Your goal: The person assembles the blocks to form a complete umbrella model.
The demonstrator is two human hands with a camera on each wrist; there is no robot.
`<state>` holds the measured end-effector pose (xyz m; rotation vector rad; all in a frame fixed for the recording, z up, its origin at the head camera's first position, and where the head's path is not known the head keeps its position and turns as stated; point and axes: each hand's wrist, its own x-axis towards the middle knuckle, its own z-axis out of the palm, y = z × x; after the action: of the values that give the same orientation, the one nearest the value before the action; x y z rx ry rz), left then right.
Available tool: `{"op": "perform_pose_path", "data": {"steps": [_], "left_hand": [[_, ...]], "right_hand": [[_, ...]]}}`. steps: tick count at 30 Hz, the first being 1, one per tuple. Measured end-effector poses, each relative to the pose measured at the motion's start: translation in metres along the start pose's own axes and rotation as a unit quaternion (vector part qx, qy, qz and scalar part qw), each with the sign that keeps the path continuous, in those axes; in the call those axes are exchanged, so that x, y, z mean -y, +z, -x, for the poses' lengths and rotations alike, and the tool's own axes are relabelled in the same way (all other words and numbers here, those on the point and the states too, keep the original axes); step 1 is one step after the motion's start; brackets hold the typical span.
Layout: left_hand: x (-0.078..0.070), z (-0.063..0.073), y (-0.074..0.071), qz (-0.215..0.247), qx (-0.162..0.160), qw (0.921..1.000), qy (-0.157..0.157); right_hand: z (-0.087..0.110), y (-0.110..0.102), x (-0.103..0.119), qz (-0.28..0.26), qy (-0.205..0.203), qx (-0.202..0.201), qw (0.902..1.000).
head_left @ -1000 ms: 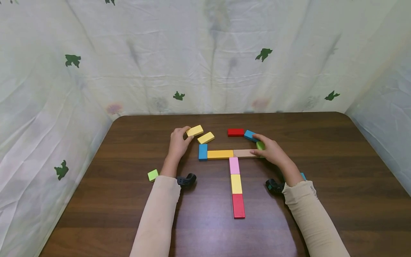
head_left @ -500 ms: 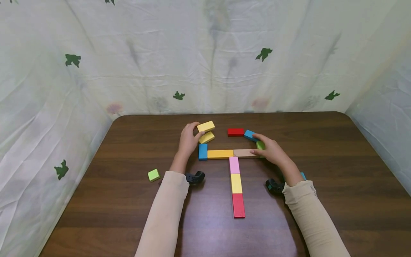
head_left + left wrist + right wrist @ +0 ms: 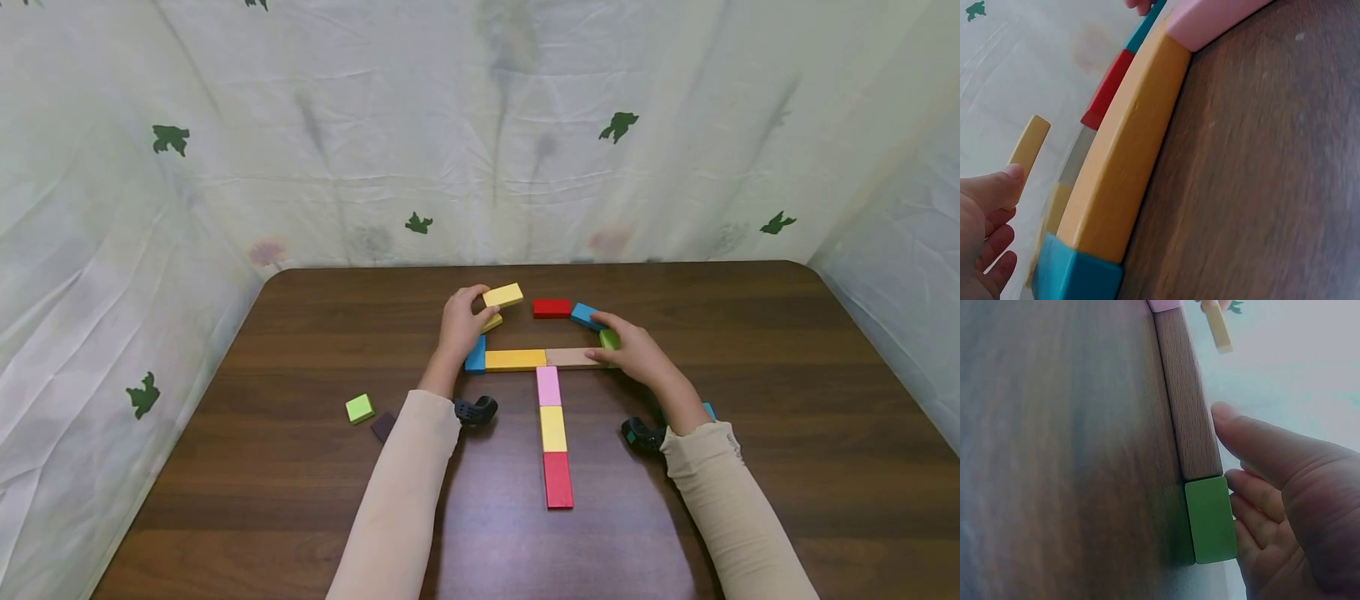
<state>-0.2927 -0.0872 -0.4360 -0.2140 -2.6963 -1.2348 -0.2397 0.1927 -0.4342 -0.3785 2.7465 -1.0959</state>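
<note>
In the head view my left hand pinches a pale yellow block between thumb and fingers, held above the table. Another pale yellow block lies partly hidden behind that hand, near a blue block. From the blue block a row runs right: an orange-yellow block, then a plain wooden block. My right hand rests at the right end, fingertips at another blue block, thumb by the wooden block. A green block stands beside its palm in the right wrist view.
A red block lies at the back. A pink block, a yellow block and a red block run toward the front. A light green block and a dark block lie left.
My left hand has moved right with the pale yellow block, passing over the other pale yellow one. The dark block at left has come into view. The right hand has stayed in place.
</note>
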Motion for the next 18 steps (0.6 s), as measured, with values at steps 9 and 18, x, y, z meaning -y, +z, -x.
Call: {"op": "perform_pose_path", "data": {"steps": [9,18], "left_hand": [[0.0,-0.003,0.011,-0.014,0.0,0.9999,0.003],[-0.004,-0.004,0.017,-0.049,-0.001,0.9988,0.0]], "right_hand": [[-0.001,0.001,-0.001,-0.004,0.005,0.005,1.0],[0.0,0.001,-0.001,-0.005,0.003,0.004,1.0]]}}
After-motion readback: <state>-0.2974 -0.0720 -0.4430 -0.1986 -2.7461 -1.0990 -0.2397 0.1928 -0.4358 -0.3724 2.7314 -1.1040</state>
